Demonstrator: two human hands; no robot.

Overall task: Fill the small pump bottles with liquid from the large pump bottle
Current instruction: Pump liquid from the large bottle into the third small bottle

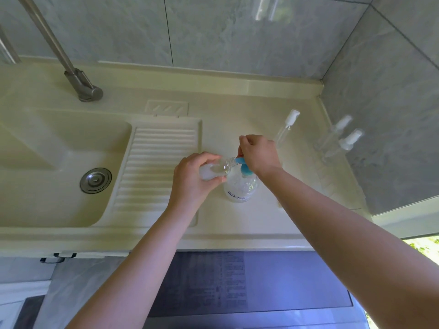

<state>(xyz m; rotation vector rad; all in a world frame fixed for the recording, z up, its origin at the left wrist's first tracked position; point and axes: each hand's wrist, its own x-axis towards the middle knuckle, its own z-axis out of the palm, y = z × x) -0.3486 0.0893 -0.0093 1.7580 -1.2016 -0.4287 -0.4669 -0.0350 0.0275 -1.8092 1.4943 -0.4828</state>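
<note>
The large clear pump bottle (240, 188) with a blue pump head stands on the cream counter. My right hand (259, 154) rests on top of that blue pump head, fingers closed over it. My left hand (192, 179) holds a small clear bottle (221, 167) tilted on its side, its uncapped threaded neck touching the blue nozzle. A small bottle with a white pump (285, 128) stands behind my right hand. Two more small pump bottles (337, 135) stand by the right wall.
A sink basin (47, 167) with a metal drain (95, 180) lies to the left, with a ribbed drainboard (152, 167) beside it. A metal faucet (78, 79) rises at the back left. Tiled walls close the back and right. The counter's front edge (190, 243) runs below my arms.
</note>
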